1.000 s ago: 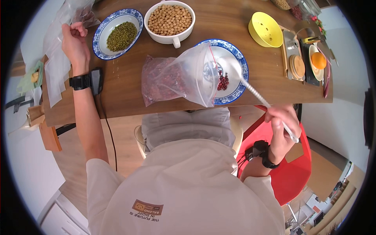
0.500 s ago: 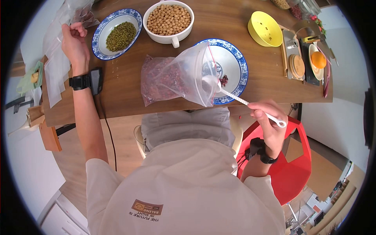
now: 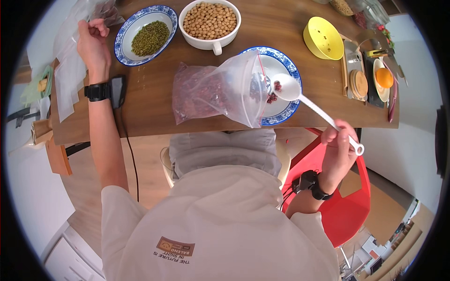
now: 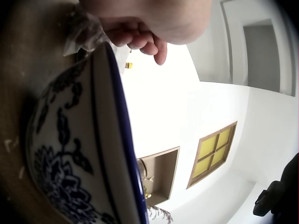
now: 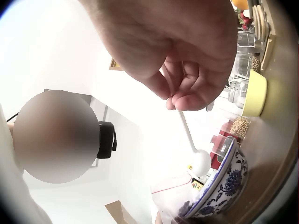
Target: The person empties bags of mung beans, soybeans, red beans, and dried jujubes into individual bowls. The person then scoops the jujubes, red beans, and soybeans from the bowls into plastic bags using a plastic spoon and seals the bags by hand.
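My right hand [image 3: 341, 149] pinches the handle of a white spoon [image 3: 323, 112], also seen in the right wrist view. A few dark red beans [image 3: 277, 86] lie in the spoon's bowl, which is over a blue-rimmed white bowl [image 3: 291, 111] with more red beans in it. A clear zip bag [image 3: 201, 93] of red beans lies on its side, its mouth overlapping that bowl. My left hand [image 3: 93, 50] rests at the table's left side, fingers loosely curled and holding nothing. Beside it stands a blue-and-white bowl [image 4: 60, 140] of green mung beans [image 3: 151, 38].
A white handled cup [image 3: 206, 45] of chickpeas stands at the back. To the right are a yellow bowl [image 3: 323, 37], a wooden-lidded container [image 3: 359, 84] and an orange [image 3: 384, 77] on a dish. Plastic bags [image 3: 70, 61] hang over the left edge.
The spoon dipped toward the bag's mouth and bowl, then came back up to the right with a few red beans in it. The left hand keeps its pose; the view shifted slightly.
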`<control>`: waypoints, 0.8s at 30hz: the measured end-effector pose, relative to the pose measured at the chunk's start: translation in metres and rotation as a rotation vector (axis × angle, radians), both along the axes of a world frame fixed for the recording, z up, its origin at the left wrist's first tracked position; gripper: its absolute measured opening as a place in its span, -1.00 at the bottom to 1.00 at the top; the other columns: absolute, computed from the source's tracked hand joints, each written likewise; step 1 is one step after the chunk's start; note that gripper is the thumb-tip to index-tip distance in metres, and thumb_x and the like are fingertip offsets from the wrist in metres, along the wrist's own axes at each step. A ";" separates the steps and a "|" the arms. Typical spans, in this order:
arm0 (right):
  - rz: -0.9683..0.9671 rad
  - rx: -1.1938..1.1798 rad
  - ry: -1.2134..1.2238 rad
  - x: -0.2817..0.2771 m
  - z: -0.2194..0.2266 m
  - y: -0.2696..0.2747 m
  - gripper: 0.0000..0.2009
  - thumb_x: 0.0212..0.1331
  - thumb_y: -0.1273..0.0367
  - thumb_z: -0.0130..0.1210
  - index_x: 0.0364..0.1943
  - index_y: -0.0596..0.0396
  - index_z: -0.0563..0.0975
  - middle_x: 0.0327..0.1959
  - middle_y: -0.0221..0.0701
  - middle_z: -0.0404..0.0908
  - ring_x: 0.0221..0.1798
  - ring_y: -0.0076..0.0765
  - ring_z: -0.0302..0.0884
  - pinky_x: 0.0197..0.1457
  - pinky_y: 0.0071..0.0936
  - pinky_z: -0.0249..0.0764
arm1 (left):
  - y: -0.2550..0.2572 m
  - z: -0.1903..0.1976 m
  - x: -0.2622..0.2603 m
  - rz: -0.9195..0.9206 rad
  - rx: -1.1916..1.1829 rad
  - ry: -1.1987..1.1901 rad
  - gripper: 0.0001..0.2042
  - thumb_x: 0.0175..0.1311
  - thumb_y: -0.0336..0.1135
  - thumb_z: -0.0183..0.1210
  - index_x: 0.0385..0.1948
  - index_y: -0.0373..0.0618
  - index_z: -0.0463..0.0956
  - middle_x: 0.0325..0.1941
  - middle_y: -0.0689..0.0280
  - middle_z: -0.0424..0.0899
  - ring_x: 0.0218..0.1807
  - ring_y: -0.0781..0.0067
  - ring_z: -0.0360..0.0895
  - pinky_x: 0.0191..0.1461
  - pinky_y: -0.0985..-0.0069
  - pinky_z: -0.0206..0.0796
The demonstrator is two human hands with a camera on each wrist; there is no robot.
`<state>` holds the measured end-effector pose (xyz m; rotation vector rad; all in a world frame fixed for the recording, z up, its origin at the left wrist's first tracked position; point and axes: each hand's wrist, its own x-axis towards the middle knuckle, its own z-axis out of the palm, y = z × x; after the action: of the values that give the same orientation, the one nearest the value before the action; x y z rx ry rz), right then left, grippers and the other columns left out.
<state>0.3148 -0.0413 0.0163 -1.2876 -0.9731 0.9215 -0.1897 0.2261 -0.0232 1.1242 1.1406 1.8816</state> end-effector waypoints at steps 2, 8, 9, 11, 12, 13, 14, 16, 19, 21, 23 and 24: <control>0.039 0.135 0.046 0.000 0.006 0.000 -0.67 0.48 0.28 0.17 -0.03 0.37 0.64 -0.42 -0.32 0.61 -0.42 -0.39 0.52 -0.32 -0.44 0.45 | 0.000 0.000 -0.002 -0.002 -0.001 0.004 -0.51 0.70 -0.10 -0.17 -0.29 -0.35 0.57 -0.40 0.28 0.50 -0.33 0.43 0.32 -0.07 0.38 0.28; 0.197 0.204 -0.188 -0.028 0.019 0.000 -0.72 0.35 0.27 0.28 -0.25 0.29 0.72 -0.38 -0.25 0.64 -0.43 -0.38 0.57 -0.35 -0.42 0.47 | -0.001 0.001 0.003 0.012 0.005 0.005 -0.51 0.70 -0.09 -0.17 -0.29 -0.35 0.57 -0.40 0.28 0.49 -0.33 0.43 0.31 -0.08 0.39 0.27; 0.292 0.210 -0.278 -0.033 0.028 0.003 -0.73 0.33 0.26 0.29 -0.23 0.27 0.73 -0.37 -0.25 0.64 -0.42 -0.38 0.57 -0.35 -0.42 0.45 | 0.000 0.001 0.001 0.008 0.012 -0.006 -0.51 0.70 -0.09 -0.15 -0.29 -0.35 0.59 -0.42 0.29 0.51 -0.35 0.45 0.34 -0.13 0.41 0.28; 0.449 0.270 -0.411 -0.034 0.033 0.010 -0.75 0.31 0.28 0.31 -0.20 0.23 0.75 -0.35 -0.27 0.64 -0.41 -0.38 0.55 -0.37 -0.43 0.40 | 0.002 -0.002 -0.003 0.003 0.018 -0.019 -0.51 0.69 -0.10 -0.13 -0.30 -0.36 0.61 -0.44 0.30 0.53 -0.37 0.46 0.37 -0.17 0.43 0.28; 0.449 0.270 -0.411 -0.031 0.032 0.009 -0.75 0.31 0.28 0.31 -0.20 0.23 0.75 -0.35 -0.27 0.64 -0.41 -0.38 0.55 -0.37 -0.43 0.40 | 0.000 -0.001 -0.001 0.011 0.013 -0.013 -0.51 0.69 -0.10 -0.14 -0.30 -0.35 0.60 -0.44 0.30 0.53 -0.37 0.46 0.37 -0.17 0.42 0.29; 0.394 0.276 -0.391 -0.026 0.029 0.007 -0.77 0.32 0.30 0.30 -0.20 0.24 0.75 -0.34 -0.27 0.64 -0.41 -0.39 0.55 -0.37 -0.44 0.40 | -0.001 0.001 0.000 0.020 0.008 -0.006 -0.51 0.69 -0.10 -0.14 -0.30 -0.35 0.60 -0.44 0.30 0.53 -0.37 0.46 0.37 -0.16 0.41 0.29; 0.341 0.283 -0.369 -0.021 0.026 0.005 -0.78 0.32 0.32 0.30 -0.20 0.24 0.75 -0.34 -0.27 0.64 -0.41 -0.40 0.54 -0.37 -0.45 0.40 | -0.001 0.002 0.002 0.023 0.007 -0.006 -0.51 0.69 -0.10 -0.14 -0.30 -0.35 0.60 -0.44 0.30 0.53 -0.37 0.46 0.37 -0.16 0.41 0.29; 0.258 0.294 -0.374 -0.011 0.017 0.002 -0.79 0.34 0.35 0.28 -0.16 0.26 0.74 -0.34 -0.29 0.62 -0.41 -0.41 0.54 -0.38 -0.47 0.39 | -0.002 0.003 0.003 0.032 -0.003 -0.015 -0.51 0.69 -0.10 -0.15 -0.31 -0.35 0.60 -0.44 0.30 0.52 -0.37 0.46 0.37 -0.15 0.41 0.30; 0.124 0.115 -0.354 -0.001 0.012 0.009 -0.82 0.40 0.42 0.21 -0.08 0.26 0.72 -0.31 -0.34 0.59 -0.34 -0.43 0.54 -0.28 -0.51 0.40 | -0.001 0.002 0.001 0.016 0.007 -0.007 -0.50 0.69 -0.09 -0.15 -0.31 -0.35 0.59 -0.44 0.29 0.52 -0.36 0.46 0.37 -0.14 0.40 0.31; 0.138 0.038 -0.373 -0.003 0.008 0.016 -0.82 0.40 0.44 0.21 -0.06 0.25 0.72 -0.30 -0.36 0.60 -0.31 -0.45 0.54 -0.25 -0.53 0.39 | 0.000 0.000 0.000 0.013 0.010 -0.001 -0.50 0.69 -0.08 -0.15 -0.30 -0.35 0.59 -0.44 0.29 0.52 -0.36 0.46 0.36 -0.14 0.41 0.31; 0.167 -0.087 -0.377 -0.007 0.002 0.021 -0.82 0.38 0.47 0.22 -0.02 0.20 0.73 -0.24 -0.39 0.64 -0.22 -0.49 0.55 -0.17 -0.57 0.40 | 0.000 0.000 0.000 0.002 0.012 0.007 -0.49 0.69 -0.07 -0.15 -0.30 -0.35 0.59 -0.44 0.29 0.51 -0.36 0.46 0.36 -0.14 0.41 0.32; 0.157 -0.089 -0.375 -0.009 -0.002 0.023 -0.82 0.38 0.47 0.22 -0.02 0.20 0.73 -0.24 -0.39 0.64 -0.22 -0.49 0.55 -0.17 -0.57 0.40 | 0.000 -0.001 -0.001 0.002 0.004 -0.001 -0.49 0.70 -0.07 -0.17 -0.29 -0.36 0.58 -0.42 0.28 0.50 -0.35 0.44 0.33 -0.11 0.39 0.28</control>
<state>0.3058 -0.0182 0.0147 -1.5088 -1.3531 0.8655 -0.1908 0.2265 -0.0238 1.1247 1.1387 1.8859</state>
